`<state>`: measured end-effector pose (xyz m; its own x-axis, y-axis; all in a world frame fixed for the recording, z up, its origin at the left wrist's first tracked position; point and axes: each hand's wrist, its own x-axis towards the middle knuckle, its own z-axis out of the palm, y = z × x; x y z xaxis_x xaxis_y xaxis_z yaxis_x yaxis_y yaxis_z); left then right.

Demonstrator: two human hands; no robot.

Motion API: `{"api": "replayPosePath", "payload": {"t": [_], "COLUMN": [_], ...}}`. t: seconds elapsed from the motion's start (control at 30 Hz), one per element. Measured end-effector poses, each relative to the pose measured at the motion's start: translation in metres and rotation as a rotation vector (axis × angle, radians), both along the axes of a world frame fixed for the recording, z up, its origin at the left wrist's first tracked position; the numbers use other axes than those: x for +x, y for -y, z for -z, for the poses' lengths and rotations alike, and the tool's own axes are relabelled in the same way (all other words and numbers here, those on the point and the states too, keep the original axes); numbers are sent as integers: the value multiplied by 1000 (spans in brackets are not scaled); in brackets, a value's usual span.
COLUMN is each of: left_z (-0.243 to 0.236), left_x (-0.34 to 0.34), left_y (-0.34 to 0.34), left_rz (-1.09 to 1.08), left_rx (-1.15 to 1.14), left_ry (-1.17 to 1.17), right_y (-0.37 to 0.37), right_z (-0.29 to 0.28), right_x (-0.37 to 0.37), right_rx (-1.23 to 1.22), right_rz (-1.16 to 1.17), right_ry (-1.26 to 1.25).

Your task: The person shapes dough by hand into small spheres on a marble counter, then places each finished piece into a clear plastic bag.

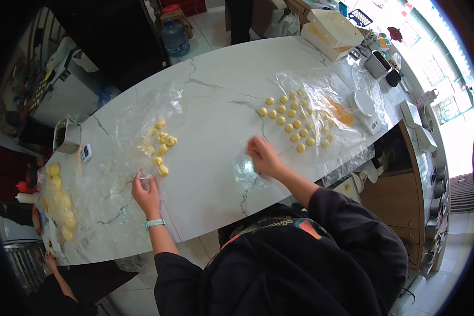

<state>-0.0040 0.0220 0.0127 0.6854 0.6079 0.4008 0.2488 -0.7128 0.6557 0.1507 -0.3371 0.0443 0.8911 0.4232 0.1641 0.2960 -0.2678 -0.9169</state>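
On the left part of the table, my left hand has its fingers and thumb curled on the edge of a clear plastic sheet. Right beside it lie irregular yellow dough pieces, partly under the film. Over the middle of the tabletop my right hand is closed, knuckles up; whatever is inside it is hidden. Farther right, small round yellow dough balls sit in rows, some beneath another clear plastic sheet. An orange-yellow flat mass shows under that sheet.
Larger dough lumps lie under film at the far left, near another person's hand. A timer and metal tin stand there. At right are a white scale and cardboard box. The marble table's near edge curves before me.
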Motion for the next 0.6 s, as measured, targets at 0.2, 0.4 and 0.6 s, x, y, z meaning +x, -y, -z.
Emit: {"api": "replayPosePath", "payload": {"t": [0.2,0.4,0.6], "left_z": [-4,-8,-10], "left_x": [0,5,1], "left_y": [2,5,2], "left_rz": [-12,-2,-7], "left_rx": [20,21,28], "left_ry": [21,1,19], "right_y": [-8,-7,-3], "right_z": [8,13,2], "right_x": [-34,4,-39], "right_rx": [-92,37,-104], "right_rz": [-320,5,-275], "right_ry": [105,136,95]}}
